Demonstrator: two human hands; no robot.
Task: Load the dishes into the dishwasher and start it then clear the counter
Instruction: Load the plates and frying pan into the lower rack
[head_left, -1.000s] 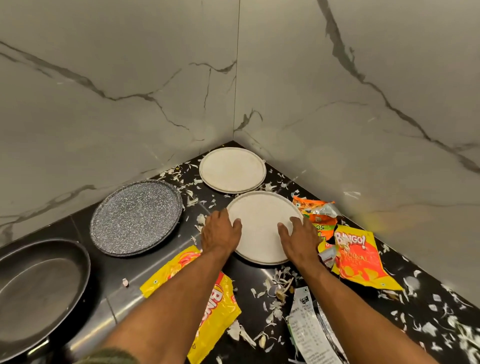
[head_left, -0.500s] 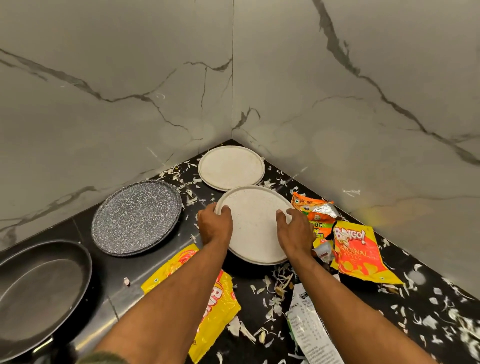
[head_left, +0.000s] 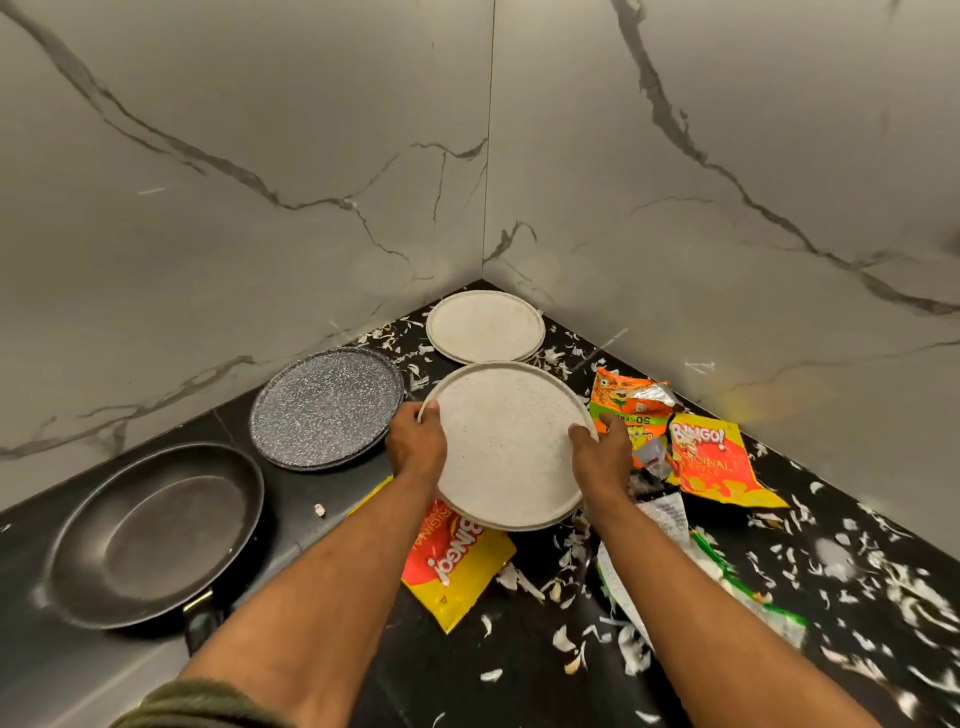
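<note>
Both hands on it at centre frame: left hand (head_left: 415, 449) curled over one edge, right hand (head_left: 602, 457) gripping the other, the speckled white plate (head_left: 509, 441) held over the black counter (head_left: 519, 675) and a yellow snack wrapper (head_left: 457, 566); left, a black pan (head_left: 156, 530) and grey plate (head_left: 327, 408); deep in the corner, another white plate (head_left: 485, 325)
</note>
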